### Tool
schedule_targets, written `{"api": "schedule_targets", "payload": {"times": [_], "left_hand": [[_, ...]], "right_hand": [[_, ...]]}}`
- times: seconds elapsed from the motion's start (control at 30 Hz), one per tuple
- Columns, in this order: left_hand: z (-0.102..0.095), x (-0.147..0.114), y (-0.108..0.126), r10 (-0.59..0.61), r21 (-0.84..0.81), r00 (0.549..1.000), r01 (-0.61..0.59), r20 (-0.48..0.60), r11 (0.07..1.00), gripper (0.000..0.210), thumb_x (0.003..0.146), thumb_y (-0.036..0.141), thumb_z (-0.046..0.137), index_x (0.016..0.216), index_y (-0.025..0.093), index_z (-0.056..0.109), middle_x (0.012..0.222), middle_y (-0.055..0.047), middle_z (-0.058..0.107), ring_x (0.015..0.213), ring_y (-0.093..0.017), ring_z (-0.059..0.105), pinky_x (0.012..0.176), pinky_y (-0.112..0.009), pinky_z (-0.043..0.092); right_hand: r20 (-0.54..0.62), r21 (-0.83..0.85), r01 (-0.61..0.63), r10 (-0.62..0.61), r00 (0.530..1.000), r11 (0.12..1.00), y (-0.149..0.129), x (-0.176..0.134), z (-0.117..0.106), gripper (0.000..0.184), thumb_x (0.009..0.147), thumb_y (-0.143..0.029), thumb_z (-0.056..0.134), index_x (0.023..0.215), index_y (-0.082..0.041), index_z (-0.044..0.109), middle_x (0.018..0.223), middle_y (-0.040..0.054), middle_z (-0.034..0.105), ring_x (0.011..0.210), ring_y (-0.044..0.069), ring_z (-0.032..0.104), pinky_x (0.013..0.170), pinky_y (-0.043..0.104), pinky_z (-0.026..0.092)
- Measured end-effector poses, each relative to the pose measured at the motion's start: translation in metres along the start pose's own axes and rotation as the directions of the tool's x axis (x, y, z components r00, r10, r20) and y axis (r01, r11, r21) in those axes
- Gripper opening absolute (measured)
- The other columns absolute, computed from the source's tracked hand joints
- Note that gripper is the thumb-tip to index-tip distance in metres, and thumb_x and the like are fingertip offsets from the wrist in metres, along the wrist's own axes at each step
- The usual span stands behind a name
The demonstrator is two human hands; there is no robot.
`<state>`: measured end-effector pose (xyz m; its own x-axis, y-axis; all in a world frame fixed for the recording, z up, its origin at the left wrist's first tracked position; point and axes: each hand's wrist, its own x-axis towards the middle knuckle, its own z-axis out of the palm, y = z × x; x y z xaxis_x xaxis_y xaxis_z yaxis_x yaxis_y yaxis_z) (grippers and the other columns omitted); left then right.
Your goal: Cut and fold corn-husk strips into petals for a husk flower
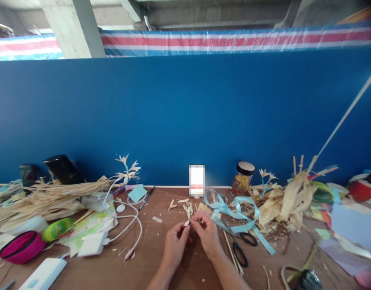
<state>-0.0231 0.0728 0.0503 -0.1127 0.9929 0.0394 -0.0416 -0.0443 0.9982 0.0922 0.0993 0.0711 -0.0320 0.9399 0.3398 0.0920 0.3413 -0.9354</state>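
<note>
My left hand (175, 243) and my right hand (207, 233) meet over the brown table (121, 270), fingertips pinched together. Between them is a small flower of pale dried husk (188, 209), its petals pointing up and away from me. Both hands pinch it near its base; my fingers partly hide that end. Just beyond lie loose husk pieces (172, 205). Right of my right hand a light blue ribbon (233, 207) curls over the table, with black-handled scissors (240, 255) partly below it.
A jar (242, 179) with a black lid stands by the blue partition (185, 117). Dried husks (294, 197) pile at right, more husk strips (61, 195) at left. A white cable (139, 229), pink pouch (22, 246) and husk flower spray (129, 171) occupy the left side.
</note>
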Motion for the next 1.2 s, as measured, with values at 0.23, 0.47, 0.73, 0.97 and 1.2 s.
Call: {"api": "schedule_targets", "payload": {"times": [0.23, 0.47, 0.73, 0.97, 1.2], "left_hand": [[0.0024, -0.0033, 0.0040, 0.057, 0.107, 0.998, -0.060, 0.024, 0.992, 0.030, 0.078, 0.036, 0.047, 0.084, 0.012, 0.063, 0.059, -0.001, 0.057, 0.049, -0.012, 0.050, 0.048, -0.021, 0.041], [0.0016, -0.0025, -0.0004, -0.007, 0.004, 1.000, 0.007, 0.029, 1.000, 0.028, 0.079, 0.038, 0.045, 0.076, 0.014, 0.058, 0.052, 0.003, 0.050, 0.046, -0.011, 0.048, 0.045, -0.021, 0.040], [0.0017, -0.0007, -0.0001, -0.076, -0.080, 0.997, 0.077, 0.011, 0.994, 0.031, 0.077, 0.042, 0.046, 0.065, 0.015, 0.054, 0.051, 0.003, 0.052, 0.043, -0.010, 0.050, 0.046, -0.022, 0.041], [0.0027, -0.0001, 0.0056, -0.091, -0.020, 0.996, 0.091, 0.023, 0.996, 0.033, 0.077, 0.043, 0.046, 0.061, 0.015, 0.054, 0.044, 0.004, 0.049, 0.041, -0.009, 0.049, 0.043, -0.018, 0.038], [0.0013, -0.0004, -0.0001, -0.036, 0.022, 0.999, 0.036, 0.018, 0.999, 0.033, 0.079, 0.040, 0.043, 0.061, 0.015, 0.053, 0.046, 0.004, 0.049, 0.040, -0.008, 0.047, 0.042, -0.018, 0.035]], "right_hand": [[0.019, -0.022, 0.003, -0.002, 1.000, 1.000, -0.0027, -0.0003, 0.0009, 0.009, 0.073, -0.019, 0.054, 0.066, -0.017, 0.059, 0.073, 0.0017, 0.055, 0.072, 0.015, 0.053, 0.062, 0.023, 0.043], [0.030, -0.002, -0.007, 0.007, 1.000, 1.000, -0.0015, -0.0020, 0.0022, 0.012, 0.074, -0.023, 0.053, 0.067, -0.017, 0.061, 0.075, 0.0030, 0.056, 0.071, 0.015, 0.054, 0.059, 0.023, 0.044], [-0.015, -0.050, 0.002, -0.002, 1.000, 0.999, -0.0015, -0.0008, 0.0023, 0.013, 0.073, -0.026, 0.054, 0.068, -0.017, 0.062, 0.075, 0.0034, 0.058, 0.074, 0.016, 0.055, 0.065, 0.025, 0.044], [-0.004, -0.071, 0.004, -0.004, 1.000, 0.997, -0.0028, -0.0027, 0.0033, 0.013, 0.074, -0.025, 0.054, 0.067, -0.017, 0.062, 0.082, 0.0048, 0.056, 0.079, 0.017, 0.054, 0.062, 0.023, 0.045], [0.010, -0.128, 0.024, -0.023, 1.000, 0.992, -0.0050, -0.0051, 0.0048, 0.012, 0.075, -0.020, 0.051, 0.069, -0.018, 0.061, 0.085, 0.0048, 0.055, 0.082, 0.017, 0.053, 0.066, 0.024, 0.044]]}}
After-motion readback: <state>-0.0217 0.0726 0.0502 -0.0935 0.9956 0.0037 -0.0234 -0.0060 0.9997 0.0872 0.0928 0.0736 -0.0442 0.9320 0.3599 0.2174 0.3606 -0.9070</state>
